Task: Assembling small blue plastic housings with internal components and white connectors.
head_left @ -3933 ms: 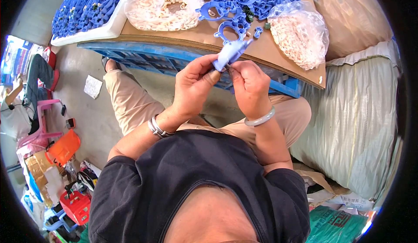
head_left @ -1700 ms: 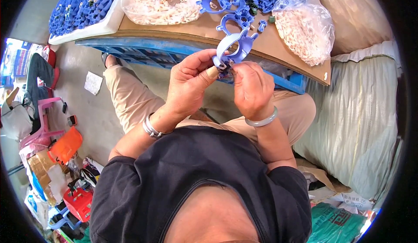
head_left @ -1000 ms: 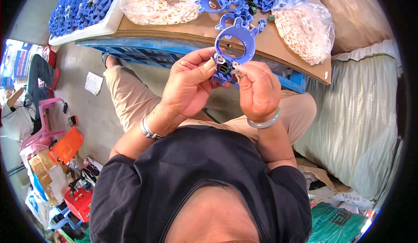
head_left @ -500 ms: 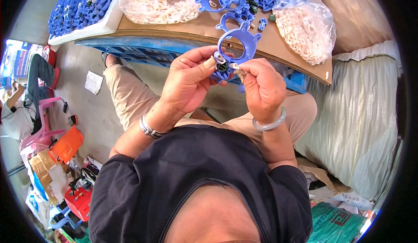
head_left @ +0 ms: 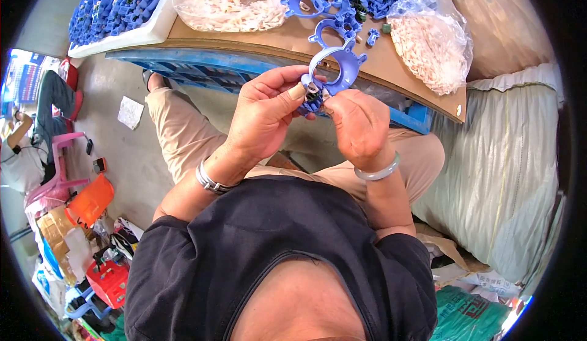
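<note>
My left hand (head_left: 263,111) is closed on a blue plastic ring part (head_left: 351,72), gripping its lower end between thumb and fingers. The ring stands up above the hand, at the table's near edge. Dark green and white bits sit in the part's base, beside my left thumb, which has a tan wrap at its tip. My right hand (head_left: 361,124) is closed in a pinch against the right side of that base. A small whitish piece at its fingertips is now mostly hidden.
Bags of small cream pieces (head_left: 235,4) (head_left: 428,53) lie on the cardboard-topped table (head_left: 397,66). Between and behind them are blue parts (head_left: 330,32); a white tray (head_left: 168,17) of more stands left. A large woven sack (head_left: 489,170) is at my right. Another person sits far left.
My right hand has moved left and in against the blue part's base, covering the small white piece seen earlier at its fingertips. My left hand keeps its hold, nearly still.
</note>
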Tool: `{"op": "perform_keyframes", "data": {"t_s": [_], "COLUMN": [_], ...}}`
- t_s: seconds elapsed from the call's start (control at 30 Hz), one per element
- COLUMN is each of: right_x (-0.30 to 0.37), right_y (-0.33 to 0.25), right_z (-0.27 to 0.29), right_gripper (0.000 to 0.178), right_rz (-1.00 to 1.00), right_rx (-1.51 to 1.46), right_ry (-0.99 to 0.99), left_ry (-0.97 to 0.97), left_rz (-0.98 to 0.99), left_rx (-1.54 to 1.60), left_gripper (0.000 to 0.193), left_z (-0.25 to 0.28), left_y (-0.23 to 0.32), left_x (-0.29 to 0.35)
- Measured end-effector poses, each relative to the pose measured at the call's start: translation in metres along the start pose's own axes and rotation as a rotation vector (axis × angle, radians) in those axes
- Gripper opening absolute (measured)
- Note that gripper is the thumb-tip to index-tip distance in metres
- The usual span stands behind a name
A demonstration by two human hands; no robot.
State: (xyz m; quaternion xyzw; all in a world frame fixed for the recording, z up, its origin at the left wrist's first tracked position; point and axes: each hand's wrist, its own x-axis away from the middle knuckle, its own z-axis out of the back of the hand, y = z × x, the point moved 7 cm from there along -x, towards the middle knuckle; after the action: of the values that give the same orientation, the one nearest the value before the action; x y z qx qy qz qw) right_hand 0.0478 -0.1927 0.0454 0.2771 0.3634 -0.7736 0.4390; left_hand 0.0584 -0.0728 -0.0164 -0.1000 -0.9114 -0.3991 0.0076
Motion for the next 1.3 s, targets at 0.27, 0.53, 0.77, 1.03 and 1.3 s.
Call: {"op": "perform_keyframes", "data": {"t_s": [0.27,0.53,0.77,1.03,1.3], "right_x": [0.001,0.023,0.034,0.039,0.003], "right_y": [0.011,0.033,0.046,0.048,0.009], "right_z": [0.001,-0.001,-0.019,-0.026,0.006], "right_gripper": [0.011,0.011,0.014,0.013,0.014], "right_rz": [-0.202,-0.754,-0.976,-1.101,-0.242], "right_rx": [-0.138,-0.395,-0.876,-0.965,-0.005], "right_ry": [0.048,0.2,0.237,0.242,0.168], "left_ry": [0.006,-0.034,-0.101,-0.099,-0.049], "left_rz": [-0.044,-0.1,-0.211,-0.281,-0.205], "left_rx": [-0.013,0.019,-0.101,-0.053,0.038], "left_gripper": [0.029,0.029,0.034,0.03,0.031], "left_z": [0.001,-0.006,-0.006,-0.007,-0.009], "left_y": [-0.001,0.003,0.0,0.001,-0.004], "left_x": [0.001,0.0,0.001,0.002,0.001]}}
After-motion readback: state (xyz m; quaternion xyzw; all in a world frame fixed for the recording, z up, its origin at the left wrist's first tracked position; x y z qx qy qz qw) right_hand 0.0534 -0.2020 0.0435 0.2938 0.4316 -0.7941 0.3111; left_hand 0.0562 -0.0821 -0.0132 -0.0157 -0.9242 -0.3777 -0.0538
